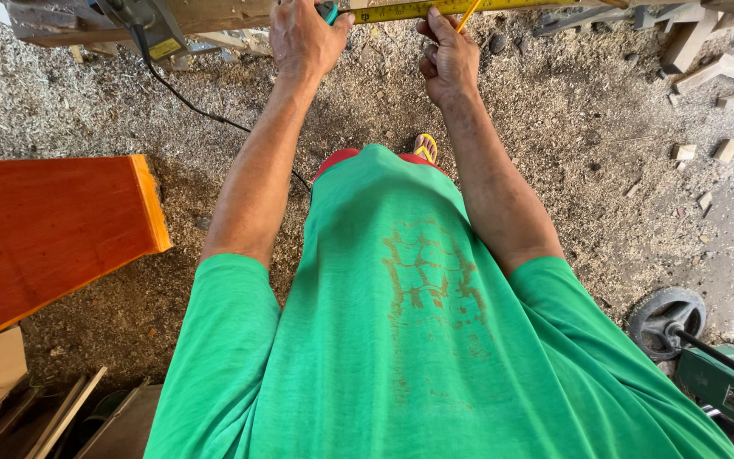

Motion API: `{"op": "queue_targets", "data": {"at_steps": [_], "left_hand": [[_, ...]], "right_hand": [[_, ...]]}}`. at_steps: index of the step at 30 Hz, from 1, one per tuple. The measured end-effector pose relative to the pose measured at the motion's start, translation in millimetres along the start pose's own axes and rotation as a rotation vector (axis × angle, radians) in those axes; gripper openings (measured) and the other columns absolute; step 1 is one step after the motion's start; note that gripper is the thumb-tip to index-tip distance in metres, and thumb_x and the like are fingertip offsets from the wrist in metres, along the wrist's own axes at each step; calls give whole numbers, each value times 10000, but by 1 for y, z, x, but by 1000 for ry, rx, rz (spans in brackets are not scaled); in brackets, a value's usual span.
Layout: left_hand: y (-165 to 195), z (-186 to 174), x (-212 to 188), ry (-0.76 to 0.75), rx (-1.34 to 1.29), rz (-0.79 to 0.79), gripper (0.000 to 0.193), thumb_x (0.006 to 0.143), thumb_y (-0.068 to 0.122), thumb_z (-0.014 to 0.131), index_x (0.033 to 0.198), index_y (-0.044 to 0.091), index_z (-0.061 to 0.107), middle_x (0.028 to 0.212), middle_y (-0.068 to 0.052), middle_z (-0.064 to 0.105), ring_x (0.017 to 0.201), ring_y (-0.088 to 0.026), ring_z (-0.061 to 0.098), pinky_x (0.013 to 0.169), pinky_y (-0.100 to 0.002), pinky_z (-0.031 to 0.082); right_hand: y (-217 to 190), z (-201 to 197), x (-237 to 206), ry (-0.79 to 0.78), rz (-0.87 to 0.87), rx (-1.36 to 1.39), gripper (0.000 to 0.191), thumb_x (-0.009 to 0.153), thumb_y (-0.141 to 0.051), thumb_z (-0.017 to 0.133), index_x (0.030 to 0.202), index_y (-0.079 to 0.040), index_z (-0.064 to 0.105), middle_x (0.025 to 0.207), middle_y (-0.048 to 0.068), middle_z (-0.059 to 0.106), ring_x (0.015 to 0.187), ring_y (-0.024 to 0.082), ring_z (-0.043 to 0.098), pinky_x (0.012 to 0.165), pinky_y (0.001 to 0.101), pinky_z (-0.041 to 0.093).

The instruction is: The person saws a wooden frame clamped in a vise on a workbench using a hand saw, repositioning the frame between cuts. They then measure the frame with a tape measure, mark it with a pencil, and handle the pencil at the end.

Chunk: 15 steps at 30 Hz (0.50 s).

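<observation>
Both hands, left hand (302, 38) and right hand (448, 58), press yellow tape measure (435, 9) against plank (214, 15).

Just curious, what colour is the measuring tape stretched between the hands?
Yellow; the measuring tape shows best in the head view, along the top edge.

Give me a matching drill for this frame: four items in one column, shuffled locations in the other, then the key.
Items:
1. left hand
2. right hand
3. reddish wooden panel
4. black wheel

Locations:
A. lower right, beside a green machine
B. holding a yellow pencil at the tape
C. left edge, over the sawdust floor
D. on the tape measure case, top centre

Pairs: 1-D, 2-B, 3-C, 4-A
</observation>
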<state>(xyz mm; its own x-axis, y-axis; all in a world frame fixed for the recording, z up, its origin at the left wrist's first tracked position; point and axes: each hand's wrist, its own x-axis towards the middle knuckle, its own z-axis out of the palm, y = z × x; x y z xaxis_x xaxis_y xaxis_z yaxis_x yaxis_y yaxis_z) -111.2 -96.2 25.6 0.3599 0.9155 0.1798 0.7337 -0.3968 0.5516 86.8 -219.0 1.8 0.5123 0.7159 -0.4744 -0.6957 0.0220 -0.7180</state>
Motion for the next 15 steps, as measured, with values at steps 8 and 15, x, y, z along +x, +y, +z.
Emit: {"op": "queue_targets", "data": {"at_steps": [8, 15], "left_hand": [[16, -2, 12, -21, 18, -43, 498, 791, 438, 915, 1045, 79, 681, 982, -76, 699, 929, -275, 632, 735, -454, 547], [12, -4, 19, -32, 71, -112, 554, 766, 437, 929, 1054, 52, 652, 1038, -95, 661, 949, -276, 616, 727, -402, 563]], "right_hand": [[-19, 9, 7, 28, 29, -6, 222, 912, -135, 786, 1090, -39, 692, 837, 124, 766, 411, 36, 385, 362, 211, 298], [-24, 0, 17, 22, 103, -48, 157, 920, -165, 801, 975, -31, 742, 827, 102, 760, 422, 36, 396, 362, 222, 291]]}}
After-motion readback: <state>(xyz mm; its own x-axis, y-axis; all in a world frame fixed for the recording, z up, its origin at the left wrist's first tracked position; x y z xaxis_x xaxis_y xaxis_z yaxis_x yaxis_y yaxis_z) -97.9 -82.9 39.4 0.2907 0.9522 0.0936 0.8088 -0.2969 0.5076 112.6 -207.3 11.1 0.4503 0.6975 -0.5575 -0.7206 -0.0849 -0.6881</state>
